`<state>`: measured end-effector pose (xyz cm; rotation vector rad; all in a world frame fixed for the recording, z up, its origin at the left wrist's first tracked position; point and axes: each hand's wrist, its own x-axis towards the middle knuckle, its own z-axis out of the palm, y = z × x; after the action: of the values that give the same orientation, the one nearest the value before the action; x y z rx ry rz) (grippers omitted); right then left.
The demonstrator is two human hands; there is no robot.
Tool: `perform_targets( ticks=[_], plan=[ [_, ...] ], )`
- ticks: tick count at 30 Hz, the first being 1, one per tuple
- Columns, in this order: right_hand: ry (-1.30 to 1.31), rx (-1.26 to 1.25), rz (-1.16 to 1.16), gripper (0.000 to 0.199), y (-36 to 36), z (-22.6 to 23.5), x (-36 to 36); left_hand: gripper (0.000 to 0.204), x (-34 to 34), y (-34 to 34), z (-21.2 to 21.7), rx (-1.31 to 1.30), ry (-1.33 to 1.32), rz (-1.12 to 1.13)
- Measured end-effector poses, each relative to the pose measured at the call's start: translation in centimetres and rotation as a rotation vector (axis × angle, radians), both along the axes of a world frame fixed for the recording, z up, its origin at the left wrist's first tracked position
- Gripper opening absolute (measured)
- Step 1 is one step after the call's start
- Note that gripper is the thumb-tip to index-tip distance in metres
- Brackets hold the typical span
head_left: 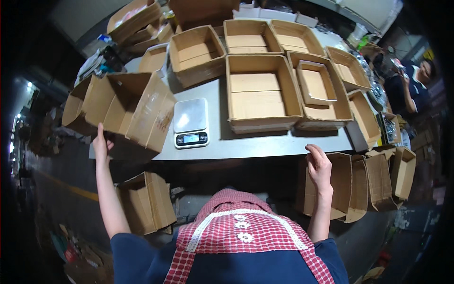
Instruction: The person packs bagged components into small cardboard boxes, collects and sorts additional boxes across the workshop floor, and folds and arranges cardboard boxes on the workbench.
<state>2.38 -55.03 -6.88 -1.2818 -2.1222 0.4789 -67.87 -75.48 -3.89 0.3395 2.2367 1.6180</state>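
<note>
My left hand [101, 143] is at the near edge of a tilted cardboard box [153, 113] at the table's left end. Its fingers grip the rim, partly hidden behind the cardboard. The open side of that box faces me, and another cardboard flap or box [75, 106] adjoins it on the left. My right hand [320, 165] hovers by the table's front edge, fingers loosely bent, with nothing visible in it. Between the hands, a white digital scale [191, 116] with a lit display lies on the table, its plate bare.
Several open cardboard boxes [229, 90] cover the table's [213, 90] middle and right; one holds a smaller tray [314, 83]. More boxes [357, 182] stand below at the right. Another box [149, 203] sits below at the left. A person [414, 87] is at the far right.
</note>
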Motion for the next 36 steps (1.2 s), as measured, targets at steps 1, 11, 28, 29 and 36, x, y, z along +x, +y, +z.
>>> perform_targets(
  ticks=[1, 11, 28, 29, 36],
  plan=[
    [0.0, -0.02, 0.022, 0.025, 0.3, -0.4, -1.7, 0.046, -0.3, 0.6, -0.7, 0.09, 0.008, 0.033],
    [-0.145, -0.42, 0.215, 0.055, -2.3, -7.3, -15.9, 0.021, 14.9, 1.8, -12.7, 0.113, 0.028, -0.108],
    [-0.264, -0.458, 0.286, 0.041, 1.6, -7.7, -21.0, 0.075, 20.0, 6.6, -12.1, -0.521, 0.923, -1.045],
    [-0.255, -0.481, 0.287, 0.039, 1.8, -7.3, -20.8, 0.074, 20.1, 6.6, -12.2, -0.5, 0.907, -1.049],
    [-0.174, -0.453, 0.446, 0.023, 3.9, -7.2, -16.2, 0.049, 20.5, 9.4, -9.1, -0.754, 0.824, -1.076]
  ],
)
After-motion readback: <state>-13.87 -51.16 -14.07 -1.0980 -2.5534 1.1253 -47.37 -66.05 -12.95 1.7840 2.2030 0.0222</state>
